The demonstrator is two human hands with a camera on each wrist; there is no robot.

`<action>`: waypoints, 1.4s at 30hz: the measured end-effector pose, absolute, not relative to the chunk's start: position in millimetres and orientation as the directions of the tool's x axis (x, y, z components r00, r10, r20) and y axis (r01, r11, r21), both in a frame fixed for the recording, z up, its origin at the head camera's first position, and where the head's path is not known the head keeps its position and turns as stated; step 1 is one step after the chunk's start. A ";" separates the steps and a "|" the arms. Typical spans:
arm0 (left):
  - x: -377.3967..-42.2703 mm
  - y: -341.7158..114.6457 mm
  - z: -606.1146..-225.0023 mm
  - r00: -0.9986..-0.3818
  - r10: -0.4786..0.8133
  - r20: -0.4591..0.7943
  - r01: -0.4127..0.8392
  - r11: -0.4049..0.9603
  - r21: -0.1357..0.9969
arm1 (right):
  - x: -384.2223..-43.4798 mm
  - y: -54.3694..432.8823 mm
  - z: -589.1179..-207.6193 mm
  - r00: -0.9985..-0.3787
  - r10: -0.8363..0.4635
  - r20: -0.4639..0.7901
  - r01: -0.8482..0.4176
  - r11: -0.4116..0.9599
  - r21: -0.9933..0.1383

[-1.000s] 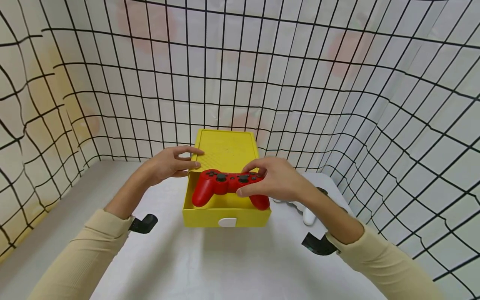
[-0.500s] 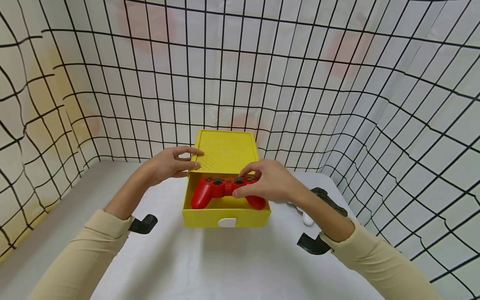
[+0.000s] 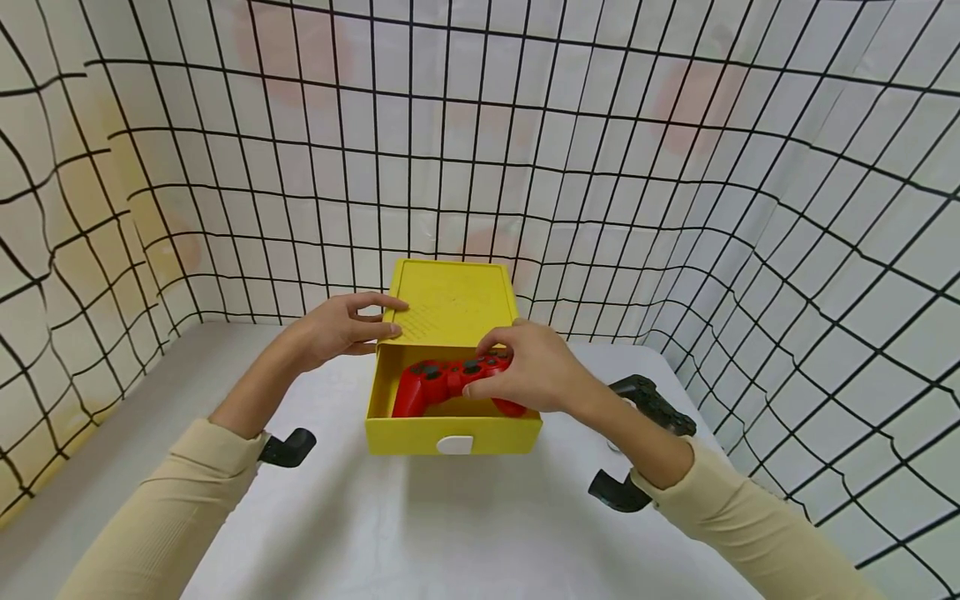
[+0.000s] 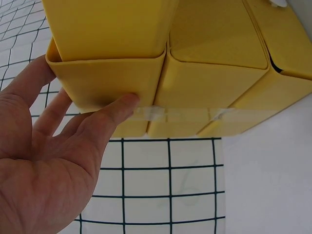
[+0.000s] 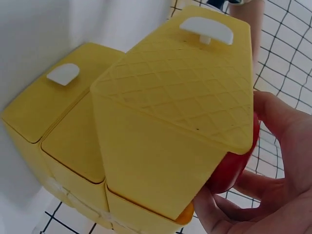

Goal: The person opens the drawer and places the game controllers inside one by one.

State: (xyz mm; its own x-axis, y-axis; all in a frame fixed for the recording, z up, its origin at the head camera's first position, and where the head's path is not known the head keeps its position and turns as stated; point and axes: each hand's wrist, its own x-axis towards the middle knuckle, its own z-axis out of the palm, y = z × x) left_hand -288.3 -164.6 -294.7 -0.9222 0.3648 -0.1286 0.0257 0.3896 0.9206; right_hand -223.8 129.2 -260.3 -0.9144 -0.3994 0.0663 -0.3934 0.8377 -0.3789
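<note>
A yellow drawer cabinet stands on the table with its top drawer pulled out. My right hand pinches a red game controller near its right end, thumb in front and fingers behind. The controller sits partly inside the drawer, its lower edge hidden by the drawer front. In the right wrist view the red controller shows beside the drawer wall. My left hand rests against the cabinet's left side, with the forefinger on its top; in the left wrist view the thumb presses the side wall.
Right of the cabinet lies a dark mottled game controller, partly behind the right forearm, which also hides most of a white thing beside it. Lower drawers are pushed in. A black wire grid encloses the back and sides.
My right hand has lowered the red controller deeper into the drawer, shifting slightly left and down. More of the dark controller shows beyond the forearm. The left hand has stayed put.
</note>
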 end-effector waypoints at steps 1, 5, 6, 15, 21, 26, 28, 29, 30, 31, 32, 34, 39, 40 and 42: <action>-288.2 -164.6 -294.4 -0.922 0.365 -0.129 0.025 0.388 0.921 | -223.6 128.9 -260.8 -0.914 -0.400 0.073 -0.397 0.836 -0.378; -287.8 -165.0 -294.0 -0.922 0.365 -0.130 0.022 0.385 0.923 | -222.0 129.1 -263.3 -0.910 -0.405 0.083 -0.404 0.830 -0.385; -288.0 -165.0 -294.0 -0.922 0.364 -0.132 0.020 0.385 0.923 | -221.7 129.2 -264.1 -0.910 -0.406 0.082 -0.404 0.829 -0.387; -288.2 -164.5 -293.9 -0.922 0.364 -0.131 0.022 0.389 0.921 | -221.5 128.3 -270.4 -0.905 -0.423 0.045 -0.410 0.839 -0.357; -288.5 -164.4 -295.3 -0.924 0.358 -0.132 0.019 0.389 0.921 | -222.2 127.7 -272.7 -0.894 -0.448 0.005 -0.424 0.842 -0.335; -288.2 -165.0 -295.3 -0.924 0.361 -0.127 0.025 0.388 0.921 | -222.5 128.8 -273.4 -0.885 -0.465 -0.016 -0.436 0.840 -0.323; -288.0 -165.4 -295.3 -0.922 0.366 -0.125 0.029 0.386 0.922 | -223.0 129.1 -273.4 -0.884 -0.467 -0.024 -0.435 0.841 -0.322; -287.8 -165.3 -295.3 -0.921 0.368 -0.125 0.029 0.385 0.922 | -223.0 129.1 -273.3 -0.883 -0.468 -0.028 -0.435 0.841 -0.321; -287.6 -165.3 -295.2 -0.921 0.369 -0.124 0.030 0.385 0.922 | -223.1 129.0 -273.2 -0.883 -0.468 -0.032 -0.435 0.841 -0.321; -287.3 -165.2 -295.1 -0.921 0.370 -0.123 0.031 0.385 0.922 | -223.1 129.0 -273.1 -0.883 -0.468 -0.038 -0.433 0.842 -0.322; -287.1 -165.3 -295.1 -0.921 0.370 -0.123 0.032 0.386 0.922 | -223.1 128.9 -272.9 -0.883 -0.467 -0.044 -0.430 0.843 -0.323; -286.8 -165.4 -295.0 -0.921 0.369 -0.123 0.032 0.387 0.921 | -222.9 128.8 -272.4 -0.883 -0.467 -0.055 -0.427 0.845 -0.323; -286.8 -165.7 -295.3 -0.922 0.369 -0.119 0.037 0.390 0.920 | -221.6 129.5 -269.0 -0.881 -0.467 -0.072 -0.421 0.845 -0.330; -287.0 -165.8 -295.5 -0.921 0.370 -0.118 0.038 0.389 0.920 | -221.3 130.1 -267.7 -0.883 -0.464 -0.075 -0.416 0.846 -0.334; -286.9 -165.6 -295.4 -0.920 0.373 -0.117 0.039 0.385 0.922 | -219.2 131.6 -263.7 -0.887 -0.455 -0.077 -0.404 0.847 -0.346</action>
State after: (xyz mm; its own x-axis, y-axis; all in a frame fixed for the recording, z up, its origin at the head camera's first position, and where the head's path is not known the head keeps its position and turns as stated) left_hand -286.9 -165.6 -295.4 -0.9202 0.3734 -0.1174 0.0386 0.3848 0.9222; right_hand -219.2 131.6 -263.7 -0.8872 -0.4549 -0.0766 -0.4043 0.8468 -0.3457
